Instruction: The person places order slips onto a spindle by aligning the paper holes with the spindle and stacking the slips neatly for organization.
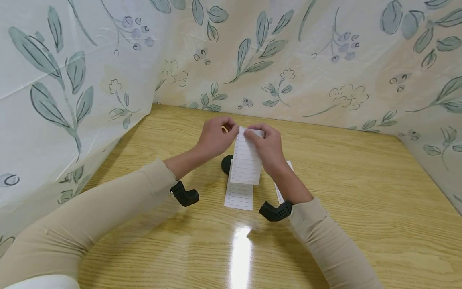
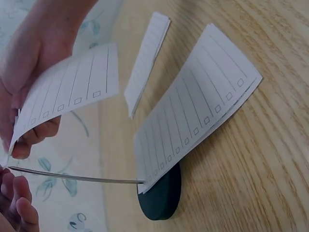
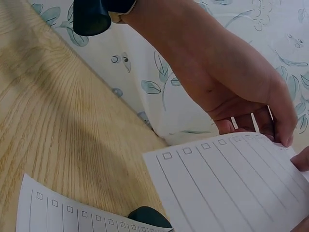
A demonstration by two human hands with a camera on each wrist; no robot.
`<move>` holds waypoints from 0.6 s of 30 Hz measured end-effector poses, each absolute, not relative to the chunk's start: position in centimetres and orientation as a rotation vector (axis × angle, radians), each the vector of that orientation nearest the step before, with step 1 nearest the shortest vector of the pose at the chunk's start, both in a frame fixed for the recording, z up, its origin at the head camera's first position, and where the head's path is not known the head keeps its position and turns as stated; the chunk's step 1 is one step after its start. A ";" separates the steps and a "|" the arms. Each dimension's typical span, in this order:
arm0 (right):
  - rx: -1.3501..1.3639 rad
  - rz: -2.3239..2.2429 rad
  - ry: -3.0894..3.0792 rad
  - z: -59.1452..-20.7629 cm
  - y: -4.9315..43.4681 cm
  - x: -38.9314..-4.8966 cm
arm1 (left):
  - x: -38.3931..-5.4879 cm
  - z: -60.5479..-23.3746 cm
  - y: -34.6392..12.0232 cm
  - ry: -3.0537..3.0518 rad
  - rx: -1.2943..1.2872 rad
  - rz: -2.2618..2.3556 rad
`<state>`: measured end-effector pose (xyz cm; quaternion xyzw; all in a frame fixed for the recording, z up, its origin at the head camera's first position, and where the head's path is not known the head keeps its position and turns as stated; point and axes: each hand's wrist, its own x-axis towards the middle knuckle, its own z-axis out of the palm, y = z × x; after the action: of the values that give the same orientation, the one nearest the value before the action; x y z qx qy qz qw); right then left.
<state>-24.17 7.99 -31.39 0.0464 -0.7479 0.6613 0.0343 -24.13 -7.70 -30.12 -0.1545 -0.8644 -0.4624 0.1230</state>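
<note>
A white checklist slip (image 1: 247,160) with ruled lines and small boxes hangs upright between both hands. My right hand (image 1: 268,148) grips its top right part, thumb on the front face. At the top left corner, my left hand (image 1: 218,136) pinches the paper between thumb and finger. In the left wrist view, a thin metal spike (image 2: 77,177) rises from a round black base (image 2: 161,200). Its tip is right at the fingertips and the held slip's edge. Several similar slips (image 2: 193,106) are threaded low on the spike, spreading out over the table.
More white slips (image 2: 148,60) lie in a narrow pile on the wooden table (image 1: 361,192), partly behind my right forearm in the head view. A leaf-patterned cloth (image 1: 274,60) stands around the back and sides. Black wrist cameras (image 1: 276,211) jut out under both wrists.
</note>
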 end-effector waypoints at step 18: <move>0.145 1.995 -2.306 -31.3 8.0 -24.1 | -24.0 -30.1 -7.6 -2.566 -0.421 -1.504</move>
<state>-24.14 8.00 -31.35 0.0473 -0.7547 0.6529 0.0444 -23.97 -7.65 -30.07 -0.1398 -0.8522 -0.4995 0.0687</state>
